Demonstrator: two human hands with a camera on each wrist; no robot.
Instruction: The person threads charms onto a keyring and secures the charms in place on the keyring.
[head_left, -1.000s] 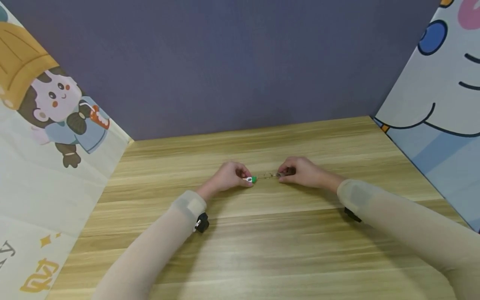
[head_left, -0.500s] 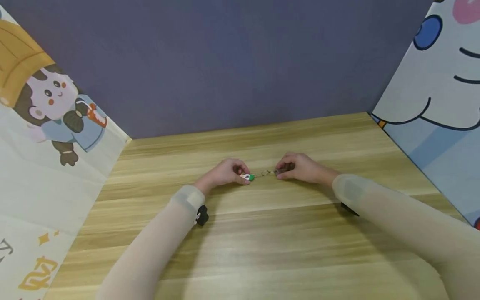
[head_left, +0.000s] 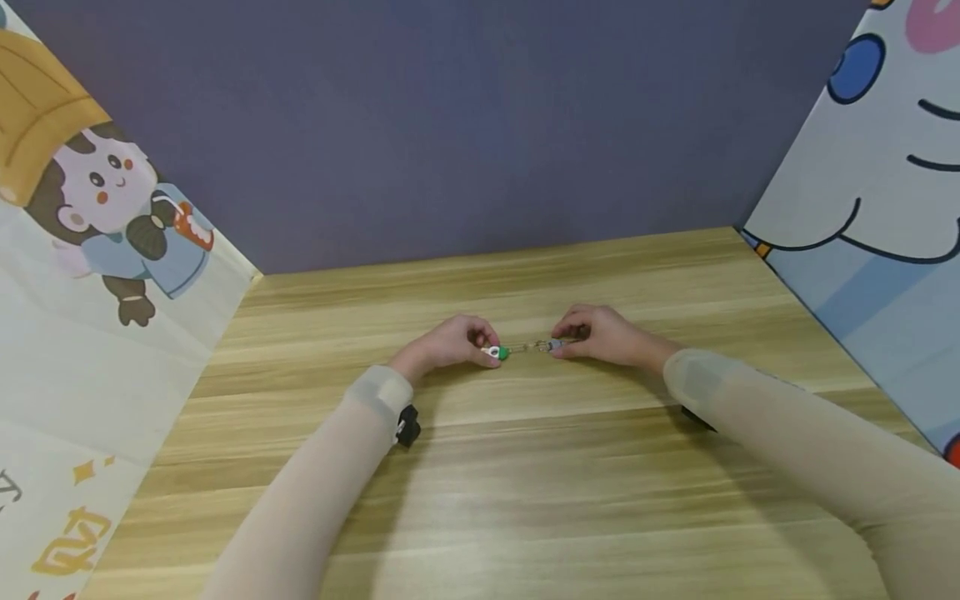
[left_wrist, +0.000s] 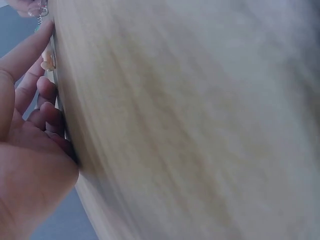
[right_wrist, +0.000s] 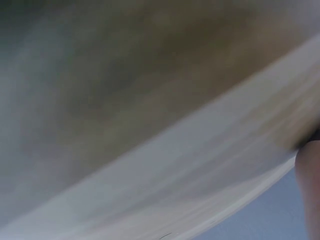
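A keychain is stretched between the two hands, low at the table's surface. My left hand [head_left: 452,342] pinches the green-and-white charm [head_left: 502,353] at its left end between thumb and fingers. From the charm a thin metal chain [head_left: 525,347] runs right to a small grey piece [head_left: 555,344], which my right hand [head_left: 606,339] pinches between thumb and index finger. Fingers hide most of the grey piece, so its kind is unclear. In the left wrist view the chain [left_wrist: 40,20] shows beyond the fingertips. Only a sliver of the right hand [right_wrist: 310,185] enters the right wrist view.
Both hands rest over a wood-grain table [head_left: 487,492]. Behind it rises a dark purple-blue panel [head_left: 480,133]. Cartoon-printed panels stand along the left side [head_left: 135,358] and right side [head_left: 847,292]. Black wrist cameras are strapped under both sleeves.
The grey piece in the right hand looks turned, going from dark to light grey. The chain's links lie differently. Both hands stay almost in place, and the head view has shifted slightly.
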